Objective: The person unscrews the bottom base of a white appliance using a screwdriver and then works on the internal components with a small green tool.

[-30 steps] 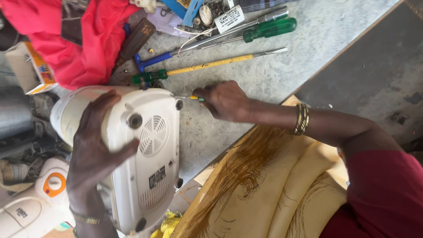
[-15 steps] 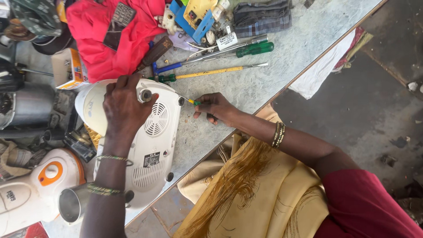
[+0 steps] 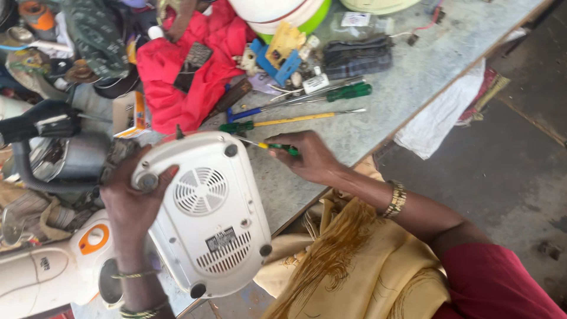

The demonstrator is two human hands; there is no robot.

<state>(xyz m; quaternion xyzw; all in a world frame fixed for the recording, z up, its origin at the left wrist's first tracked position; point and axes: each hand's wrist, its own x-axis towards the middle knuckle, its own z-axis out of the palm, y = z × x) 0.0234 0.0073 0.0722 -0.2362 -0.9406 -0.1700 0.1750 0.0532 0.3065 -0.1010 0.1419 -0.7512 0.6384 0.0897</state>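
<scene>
A white appliance base (image 3: 212, 218) lies upside down on the grey workbench (image 3: 413, 65), its round vent and black rubber feet facing up. My left hand (image 3: 133, 198) grips its upper left corner, thumb beside one foot. My right hand (image 3: 310, 156) holds a small screwdriver (image 3: 269, 146) with a green and yellow handle. The screwdriver's thin shaft points left toward the top edge of the base, near a black foot. A gold bangle sits on my right wrist, thin bangles on my left.
Several long screwdrivers (image 3: 295, 118) lie just beyond the base. A red cloth (image 3: 189, 65), small blue and yellow parts and a dark pouch (image 3: 357, 56) sit further back. A metal jug (image 3: 71, 156) and an orange and white appliance (image 3: 53, 266) crowd the left. White rag (image 3: 440, 121) hangs over the bench edge.
The view has drawn closer and shifted. My left hand has moved from the top of the base to its upper left corner. My right hand still holds the screwdriver at the base's edge.
</scene>
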